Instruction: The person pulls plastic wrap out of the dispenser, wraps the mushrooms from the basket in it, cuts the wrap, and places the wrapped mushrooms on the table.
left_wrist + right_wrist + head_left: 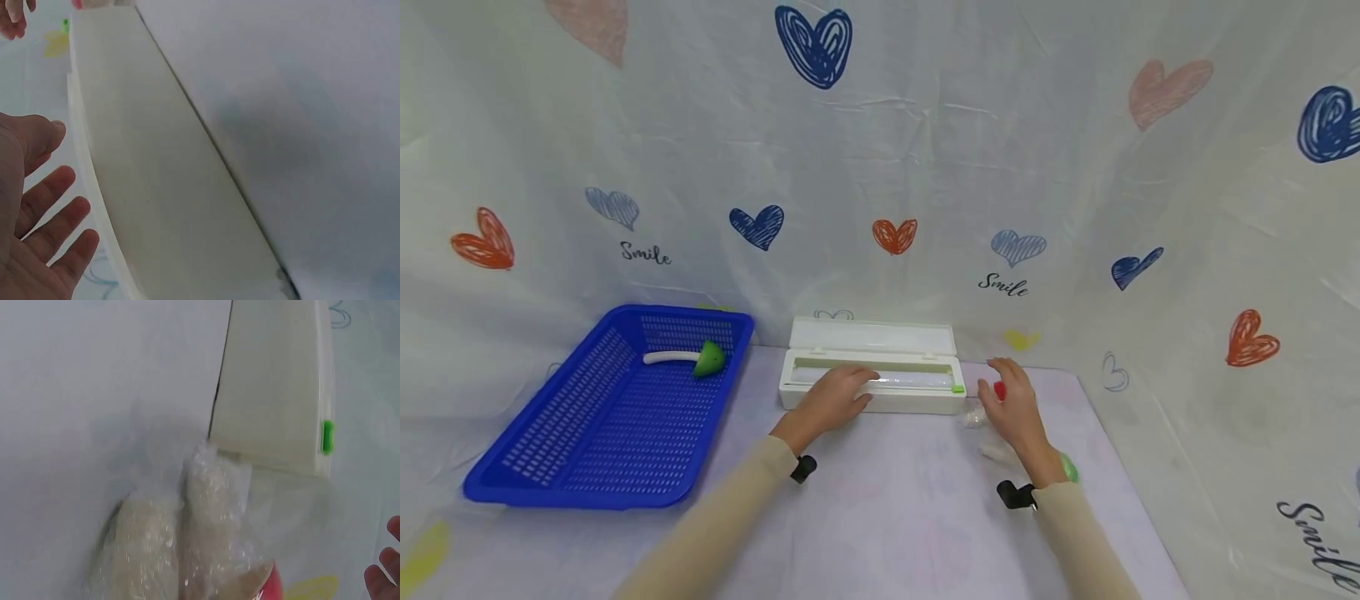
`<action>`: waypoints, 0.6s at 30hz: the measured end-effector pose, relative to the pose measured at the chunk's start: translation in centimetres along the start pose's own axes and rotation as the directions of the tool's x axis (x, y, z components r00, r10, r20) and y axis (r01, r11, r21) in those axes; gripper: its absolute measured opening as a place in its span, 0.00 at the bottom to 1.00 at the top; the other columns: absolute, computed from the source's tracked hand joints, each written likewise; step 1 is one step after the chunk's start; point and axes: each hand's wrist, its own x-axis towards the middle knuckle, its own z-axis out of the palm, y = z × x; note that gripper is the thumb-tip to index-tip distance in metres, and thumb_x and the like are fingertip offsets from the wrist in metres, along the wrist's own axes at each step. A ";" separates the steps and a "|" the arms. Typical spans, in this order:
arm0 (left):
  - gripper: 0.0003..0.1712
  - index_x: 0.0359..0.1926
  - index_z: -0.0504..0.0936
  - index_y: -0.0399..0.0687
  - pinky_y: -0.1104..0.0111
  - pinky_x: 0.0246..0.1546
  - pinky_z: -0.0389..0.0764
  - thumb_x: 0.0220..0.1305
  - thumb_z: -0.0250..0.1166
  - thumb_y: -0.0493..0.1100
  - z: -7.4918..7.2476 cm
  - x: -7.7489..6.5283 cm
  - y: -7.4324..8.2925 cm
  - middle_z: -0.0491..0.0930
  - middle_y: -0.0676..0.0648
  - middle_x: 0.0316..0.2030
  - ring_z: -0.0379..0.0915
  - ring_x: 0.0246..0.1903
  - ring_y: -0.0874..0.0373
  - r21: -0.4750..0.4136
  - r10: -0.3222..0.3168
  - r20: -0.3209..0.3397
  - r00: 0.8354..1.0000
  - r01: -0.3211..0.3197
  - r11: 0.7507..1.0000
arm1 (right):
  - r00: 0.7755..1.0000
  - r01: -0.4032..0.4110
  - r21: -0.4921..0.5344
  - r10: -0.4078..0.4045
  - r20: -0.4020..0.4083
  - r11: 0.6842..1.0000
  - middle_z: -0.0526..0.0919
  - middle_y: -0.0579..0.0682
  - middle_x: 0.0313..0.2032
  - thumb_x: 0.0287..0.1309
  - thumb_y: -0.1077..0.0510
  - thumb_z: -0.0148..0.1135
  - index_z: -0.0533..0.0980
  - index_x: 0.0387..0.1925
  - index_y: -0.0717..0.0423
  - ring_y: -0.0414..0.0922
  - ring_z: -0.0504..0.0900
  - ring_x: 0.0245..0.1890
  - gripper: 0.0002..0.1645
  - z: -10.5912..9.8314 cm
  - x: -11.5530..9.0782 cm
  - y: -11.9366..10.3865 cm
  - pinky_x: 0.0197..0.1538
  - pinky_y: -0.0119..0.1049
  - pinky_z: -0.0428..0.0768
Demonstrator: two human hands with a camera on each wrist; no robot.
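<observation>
A white cling film dispenser (917, 403) stands at the back of the table with its lid (872, 337) raised and a film roll (917, 379) inside. A green slide cutter (327, 437) sits at its right end. My left hand (831, 402) hovers over the dispenser's front left side with loosely spread fingers, holding nothing. Beyond the dispenser's right end, my right hand (1017, 412) is raised with fingers apart and nothing in them. Beneath it lie two pale items in clear film, one (147, 550) beside the other (215, 500). Something red (271, 587) shows next to them.
On the left, a blue plastic basket (587, 498) contains an item with a white stem and a green head (709, 359). A green object (1068, 467) is partly hidden behind my right wrist. A heart-printed sheet (940, 150) hangs behind the table.
</observation>
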 end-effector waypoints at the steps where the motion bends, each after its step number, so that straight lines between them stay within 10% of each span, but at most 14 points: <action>1: 0.21 0.59 0.82 0.42 0.53 0.63 0.78 0.66 0.71 0.41 -0.3 -0.3 -0.6 0.83 0.42 0.57 0.78 0.60 0.44 0.006 -0.009 -0.014 1.000 0.009 1.000 | 0.999 0.019 0.004 -0.019 0.039 1.000 0.79 0.70 0.58 0.60 0.64 0.68 0.77 0.56 0.70 0.68 0.74 0.64 0.24 0.4 0.3 -0.4 0.66 0.64 0.73; 9: 0.23 0.55 0.84 0.42 0.48 0.59 0.79 0.62 0.75 0.46 -1.6 -2.7 -4.0 0.85 0.41 0.54 0.79 0.57 0.41 0.082 -0.103 -0.075 0.992 0.109 0.991 | 0.920 0.079 -0.041 -0.057 0.388 0.996 0.76 0.63 0.65 0.68 0.54 0.65 0.74 0.66 0.62 0.60 0.74 0.68 0.29 4.4 1.8 -3.2 0.69 0.54 0.74; 18: 0.14 0.47 0.88 0.41 0.47 0.52 0.79 0.64 0.73 0.44 -1.9 -3.4 -5.1 0.86 0.42 0.46 0.79 0.53 0.43 0.098 -0.135 -0.042 0.990 0.139 0.986 | 0.910 0.271 -0.143 -0.205 0.361 0.952 0.86 0.57 0.44 0.66 0.59 0.68 0.86 0.41 0.59 0.58 0.81 0.50 0.07 7.3 1.4 -4.4 0.47 0.57 0.82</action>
